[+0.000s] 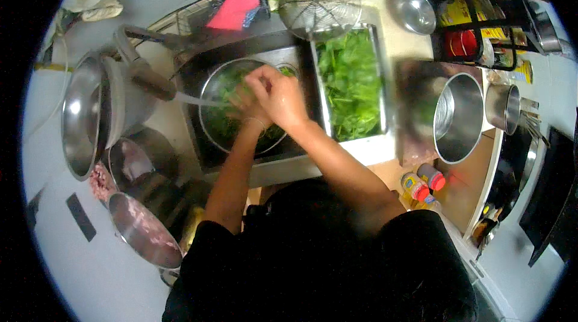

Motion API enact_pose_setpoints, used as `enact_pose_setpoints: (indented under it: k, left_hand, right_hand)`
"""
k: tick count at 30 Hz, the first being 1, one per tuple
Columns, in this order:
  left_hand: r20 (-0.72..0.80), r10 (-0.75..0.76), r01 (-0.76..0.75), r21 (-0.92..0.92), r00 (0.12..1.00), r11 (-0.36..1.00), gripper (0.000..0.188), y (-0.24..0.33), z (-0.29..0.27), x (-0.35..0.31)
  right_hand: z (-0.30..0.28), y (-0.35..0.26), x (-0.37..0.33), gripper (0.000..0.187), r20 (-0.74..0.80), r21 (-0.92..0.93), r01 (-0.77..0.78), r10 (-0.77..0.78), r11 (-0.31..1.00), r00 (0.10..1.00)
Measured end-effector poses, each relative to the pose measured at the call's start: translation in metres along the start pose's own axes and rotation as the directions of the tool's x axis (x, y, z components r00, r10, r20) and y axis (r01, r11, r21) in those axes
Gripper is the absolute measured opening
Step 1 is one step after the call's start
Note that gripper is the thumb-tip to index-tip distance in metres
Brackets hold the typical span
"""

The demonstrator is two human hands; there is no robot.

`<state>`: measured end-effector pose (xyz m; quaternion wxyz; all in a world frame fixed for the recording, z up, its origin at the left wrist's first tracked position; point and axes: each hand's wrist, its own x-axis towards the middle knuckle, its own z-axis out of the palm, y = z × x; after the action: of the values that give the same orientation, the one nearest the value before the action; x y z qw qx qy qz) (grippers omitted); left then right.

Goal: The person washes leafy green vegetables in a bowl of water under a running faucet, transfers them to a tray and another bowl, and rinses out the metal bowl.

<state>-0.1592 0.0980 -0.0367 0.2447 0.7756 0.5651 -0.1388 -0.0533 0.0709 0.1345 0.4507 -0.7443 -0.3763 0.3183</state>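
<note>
A round bowl (212, 139) with leafy greens (226, 84) in it stands in the sink (194, 159). Water from the faucet (153, 81) at the left streams into it. My left hand (245, 104) is over the greens in the bowl, smeared by motion and partly hidden behind the other hand. Just above its wrist is my right hand (280, 96), wet, with fingers curled in; whether anything is between them I cannot make out. Beside the sink on the right, a rectangular metal tray (383, 90) is filled with green leaves (349, 81).
A wire strainer (319, 6) lies behind the tray. On the right stand a tall steel pot (459, 118), a small metal bowl (416, 13) and capped bottles (415, 186). Large steel basins (84, 117) and a pan of pinkish meat (144, 228) line the left.
</note>
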Motion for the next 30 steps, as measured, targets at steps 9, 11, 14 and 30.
enact_pose_setpoints:
  k: [9,11,14,30]
  left_hand:
    - [-0.262,0.054,-0.009,0.171,0.964,0.985,0.043,-0.006,0.054,0.009]
    - [-0.033,0.134,-0.107,0.433,0.99,0.895,0.048,0.008,0.003,-0.006]
    - [-0.058,0.09,-0.088,0.029,0.994,0.996,0.062,0.0,-0.045,-0.02]
    - [-0.642,-0.041,-0.126,-0.212,0.766,0.969,0.086,-0.047,-0.056,-0.059]
  right_hand:
    - [-0.12,0.134,-0.125,0.032,-0.124,0.308,-0.265,0.315,0.913,0.941]
    - [-0.169,0.137,-0.151,0.068,-0.116,0.74,-0.519,0.842,0.427,0.527]
    - [-0.216,0.136,-0.169,0.085,-0.31,0.823,-0.262,0.786,0.503,0.534]
    - [-0.245,0.103,-0.154,0.017,-0.047,0.752,-0.518,0.817,0.408,0.574]
